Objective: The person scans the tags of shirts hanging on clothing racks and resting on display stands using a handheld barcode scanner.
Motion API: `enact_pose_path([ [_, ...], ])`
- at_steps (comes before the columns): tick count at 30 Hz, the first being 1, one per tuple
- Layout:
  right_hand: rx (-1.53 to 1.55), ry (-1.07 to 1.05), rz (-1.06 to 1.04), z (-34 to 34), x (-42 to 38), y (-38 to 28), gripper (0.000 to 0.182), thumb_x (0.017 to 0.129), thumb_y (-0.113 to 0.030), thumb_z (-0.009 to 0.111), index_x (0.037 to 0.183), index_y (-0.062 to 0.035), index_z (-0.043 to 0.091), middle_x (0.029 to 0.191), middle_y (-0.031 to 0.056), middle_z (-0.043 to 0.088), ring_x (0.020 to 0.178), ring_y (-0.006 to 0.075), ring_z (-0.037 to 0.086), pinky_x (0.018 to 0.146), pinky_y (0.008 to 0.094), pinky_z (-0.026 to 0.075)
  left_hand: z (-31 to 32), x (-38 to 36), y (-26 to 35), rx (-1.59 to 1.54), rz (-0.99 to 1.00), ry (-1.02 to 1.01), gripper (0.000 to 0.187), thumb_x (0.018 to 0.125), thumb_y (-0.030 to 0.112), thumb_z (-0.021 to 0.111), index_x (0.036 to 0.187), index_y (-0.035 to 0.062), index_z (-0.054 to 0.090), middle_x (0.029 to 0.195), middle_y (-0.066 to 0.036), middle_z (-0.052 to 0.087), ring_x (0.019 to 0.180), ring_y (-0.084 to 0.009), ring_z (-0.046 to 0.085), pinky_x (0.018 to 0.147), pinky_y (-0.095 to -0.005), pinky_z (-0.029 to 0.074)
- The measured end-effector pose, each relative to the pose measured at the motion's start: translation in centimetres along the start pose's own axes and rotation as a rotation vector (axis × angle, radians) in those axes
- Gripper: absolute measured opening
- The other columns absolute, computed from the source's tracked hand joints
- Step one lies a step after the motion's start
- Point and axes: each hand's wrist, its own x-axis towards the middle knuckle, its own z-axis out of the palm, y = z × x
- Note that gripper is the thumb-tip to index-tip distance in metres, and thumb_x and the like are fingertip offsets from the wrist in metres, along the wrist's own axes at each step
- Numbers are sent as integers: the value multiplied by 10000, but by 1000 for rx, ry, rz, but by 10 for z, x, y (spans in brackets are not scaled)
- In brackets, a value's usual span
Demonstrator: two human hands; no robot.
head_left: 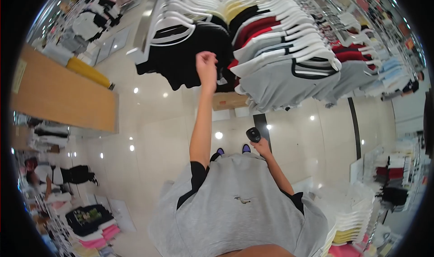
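Note:
My left hand [206, 67] is raised in front of a black T-shirt [174, 58] hanging on a white hanger [185, 35]. Its fingers are curled in; whether they grip anything is not visible. A small white tag [221, 81] shows just right of the wrist, by the black garments. Lower down, my right hand [261, 147] is closed around a black handheld barcode scanner [253, 134], held over the floor. To the right on the same rack hang grey T-shirts [280, 87] with dark collar trim and red T-shirts [257, 30].
The metal rack's end bar [143, 35] stands left of the black shirts. A cardboard box [229, 101] sits beneath the rack. A wooden counter [68, 90] is at left, and another person [61, 175] stands beyond it. More clothes [350, 230] hang behind me at lower right.

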Motion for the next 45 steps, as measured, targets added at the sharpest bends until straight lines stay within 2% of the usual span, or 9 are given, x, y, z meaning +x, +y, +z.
enact_pose_path([
  [4, 26, 43, -51, -3, -7, 1, 338, 695, -251, 729, 907, -3, 639, 829, 214, 659, 835, 376, 646, 708, 411, 510, 73, -82, -3, 153, -111, -445, 211, 876, 166, 594, 1023, 44, 505, 863, -86, 616, 729, -177, 602, 639, -312, 473],
  [7, 28, 79, 15, -5, -11, 0, 344, 691, -249, 736, 908, -1, 638, 833, 217, 657, 837, 379, 644, 709, 413, 508, 114, -111, 25, 499, 349, -171, 342, 865, 255, 623, 1108, 67, 474, 885, -144, 630, 747, -306, 629, 678, -392, 481],
  [10, 50, 123, 24, -9, -17, 2, 337, 688, -246, 739, 893, 2, 640, 827, 217, 656, 831, 378, 646, 703, 410, 507, 110, -113, 45, 603, 130, -288, 454, 846, 344, 653, 1166, 99, 446, 744, -142, 587, 690, -333, 604, 663, -423, 465],
  [15, 65, 126, 41, -8, -18, 11, 325, 686, -248, 743, 865, 5, 643, 807, 215, 655, 817, 372, 653, 688, 401, 506, 103, -122, 70, 946, 397, -290, 372, 831, 371, 669, 1054, 104, 539, 710, -121, 601, 681, -315, 617, 597, -410, 466],
  [22, 51, 89, -14, -3, -12, 10, 296, 705, -226, 735, 848, 11, 631, 697, 151, 640, 675, 261, 648, 618, 357, 497, 123, -123, 92, 615, 820, -417, 206, 812, 213, 675, 917, 77, 562, 773, -66, 567, 599, -266, 569, 483, -359, 442],
  [24, 40, 62, -43, 1, -7, 4, 277, 724, -209, 733, 843, 14, 621, 638, 102, 627, 598, 176, 632, 577, 326, 491, 112, -119, 106, 656, 899, -436, 216, 794, 192, 692, 909, 68, 557, 769, -63, 549, 587, -264, 558, 479, -343, 438],
  [28, -12, -40, -16, 9, -4, -1, 312, 696, -252, 732, 832, 9, 630, 661, 146, 642, 632, 263, 652, 612, 363, 496, 65, -118, 113, 583, 846, -443, 269, 737, 162, 737, 899, 60, 548, 771, -69, 538, 655, -271, 571, 509, -359, 430],
  [36, -56, -143, -206, 28, 9, 7, 287, 753, -270, 719, 738, 9, 653, 605, 90, 634, 580, 163, 624, 551, 323, 471, -91, -88, 88, 829, 698, 292, 373, 933, 391, 502, 914, 19, 528, 884, -138, 509, 824, -328, 450, 751, -411, 368],
  [45, -59, -274, -154, 34, 12, -3, 263, 745, -219, 719, 881, -8, 638, 743, 118, 650, 700, 214, 636, 631, 331, 479, -203, 0, 110, 896, 756, 262, 440, 945, 437, 465, 890, 7, 539, 858, -142, 518, 838, -320, 456, 764, -401, 370],
])
